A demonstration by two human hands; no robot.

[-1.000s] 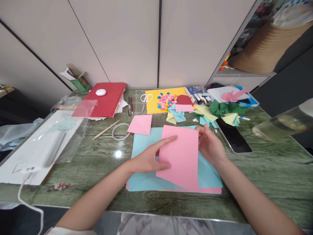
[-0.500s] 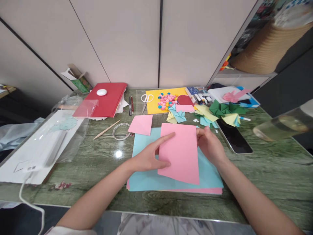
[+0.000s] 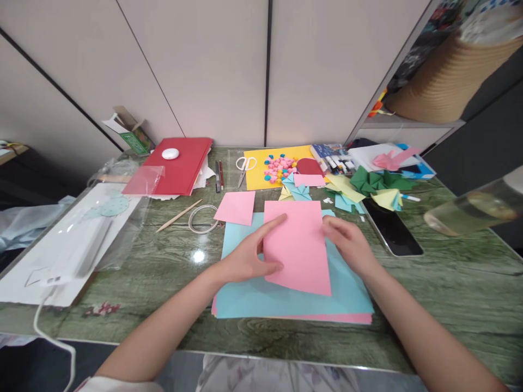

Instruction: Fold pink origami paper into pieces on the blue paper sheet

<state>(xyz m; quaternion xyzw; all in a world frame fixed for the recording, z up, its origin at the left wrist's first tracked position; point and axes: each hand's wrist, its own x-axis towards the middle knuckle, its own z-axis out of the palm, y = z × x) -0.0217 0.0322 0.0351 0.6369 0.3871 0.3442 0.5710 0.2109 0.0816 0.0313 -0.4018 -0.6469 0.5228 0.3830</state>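
Note:
A pink sheet of paper [image 3: 298, 247] lies over a light blue sheet [image 3: 249, 294] on the green marble table [image 3: 163, 272]. My left hand [image 3: 247, 256] grips the pink sheet's left edge, its forefinger stretched over the top and its thumb on the lower edge. My right hand [image 3: 349, 245] holds the right edge, fingers curled onto the paper. Another pink sheet [image 3: 347, 317] peeks out under the blue one.
A small pink square [image 3: 237, 208] lies behind the sheets, next to a tape ring [image 3: 201, 219] and a wooden stick [image 3: 178, 216]. Scissors [image 3: 244, 166], a yellow sheet with beads [image 3: 278, 166], folded paper pieces [image 3: 368, 188], a phone [image 3: 392, 231], a red folder [image 3: 180, 163] and a white device in plastic [image 3: 73, 245] surround them.
Both hands have slid the pink sheet away from me and turned it slightly, so it now lies more squarely on the blue sheet.

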